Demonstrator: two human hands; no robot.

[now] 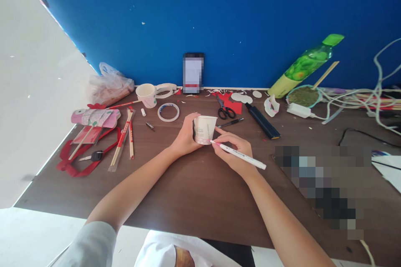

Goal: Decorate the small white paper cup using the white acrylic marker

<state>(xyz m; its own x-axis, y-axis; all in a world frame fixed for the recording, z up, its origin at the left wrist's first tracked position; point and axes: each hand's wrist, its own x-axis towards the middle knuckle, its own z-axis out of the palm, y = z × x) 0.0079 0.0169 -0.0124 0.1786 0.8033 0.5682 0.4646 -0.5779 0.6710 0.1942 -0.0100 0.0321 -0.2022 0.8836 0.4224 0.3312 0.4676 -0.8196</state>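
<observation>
A white paper cup with printed marks and pink drawing round its lower part stands on the brown table. Wrapped round its left side is my left hand. My right hand grips a white marker with a pink tip, which touches or nearly touches the cup low on its right side. Lying just behind my right hand is a black pen. The small white cap on the left may belong to the marker; I cannot tell.
Scissors, red paper, a tape roll and another cup lie behind. Wrapped chopsticks, a key and red ribbon are left. A phone leans on the blue wall; a bottle and cables are right.
</observation>
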